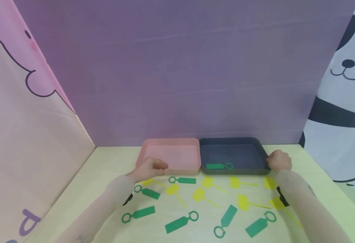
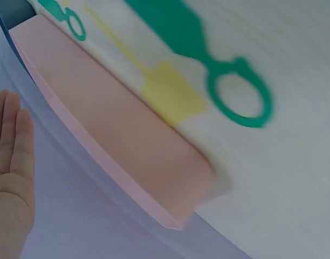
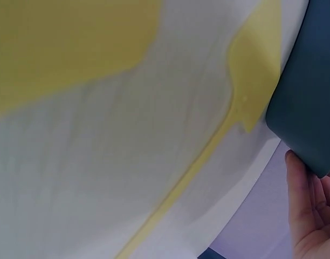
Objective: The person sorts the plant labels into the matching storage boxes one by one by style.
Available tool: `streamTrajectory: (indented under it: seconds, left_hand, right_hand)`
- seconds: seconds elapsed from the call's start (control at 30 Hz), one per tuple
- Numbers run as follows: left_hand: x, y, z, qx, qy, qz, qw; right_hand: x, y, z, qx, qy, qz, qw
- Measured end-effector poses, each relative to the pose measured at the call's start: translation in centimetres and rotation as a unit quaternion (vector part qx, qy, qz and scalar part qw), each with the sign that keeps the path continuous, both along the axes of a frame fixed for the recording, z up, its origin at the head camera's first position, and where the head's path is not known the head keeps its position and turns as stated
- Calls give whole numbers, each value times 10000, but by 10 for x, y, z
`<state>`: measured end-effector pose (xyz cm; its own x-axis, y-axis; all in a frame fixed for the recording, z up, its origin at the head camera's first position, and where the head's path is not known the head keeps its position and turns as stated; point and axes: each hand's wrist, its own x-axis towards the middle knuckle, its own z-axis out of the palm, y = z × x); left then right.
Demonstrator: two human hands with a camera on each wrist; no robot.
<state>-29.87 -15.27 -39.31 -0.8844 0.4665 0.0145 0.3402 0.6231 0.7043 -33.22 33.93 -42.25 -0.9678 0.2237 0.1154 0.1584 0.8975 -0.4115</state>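
Note:
In the head view, my left hand (image 1: 148, 168) is over the front left part of the pink tray (image 1: 171, 140). The left wrist view shows its fingers (image 2: 20, 143) straight, with nothing held in them. My right hand (image 1: 279, 161) grips the right edge of the dark blue tray (image 1: 235, 171), its fingers at the tray's corner in the right wrist view. A green tag with a ring end (image 1: 215, 166) lies inside the dark tray, near its front wall. Beneath and beside my wrists lie yellow tags with thin tails (image 1: 243, 202) and green ring-ended tags (image 1: 177, 224).
The two trays stand side by side at the back of the pale table (image 1: 104, 175). Several green and yellow tags are spread over the table in front of them. A purple cloth wall (image 1: 177, 74) rises behind, with printed cloth panels (image 1: 344, 135) at both sides.

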Motion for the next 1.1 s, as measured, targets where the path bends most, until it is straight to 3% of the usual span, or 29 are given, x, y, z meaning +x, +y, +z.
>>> streamTrajectory:
  seconds: [0.23, 0.43, 0.63, 0.77, 1.1]
  left_hand:
    - [9, -19, -13, -212, -301, -80, 9993]
    - [18, -34, -30, -368, -343, -330, 9982]
    - [25, -45, -43, -44, -593, -473, 9971]
    - [25, -47, -47, 39, -818, -432, 9957]
    - [27, -54, -61, -222, -856, -29, 9961]
  right_hand:
    - [2, -4, 2, 15, -11, -59, 10000]
    - [2, -4, 3, 76, 33, 59, 9999]
    - [2, -5, 4, 84, 29, 40, 10000]
    - [3, -4, 2, 64, 40, 47, 10000]
    - [3, -3, 1, -13, 20, 87, 10000]
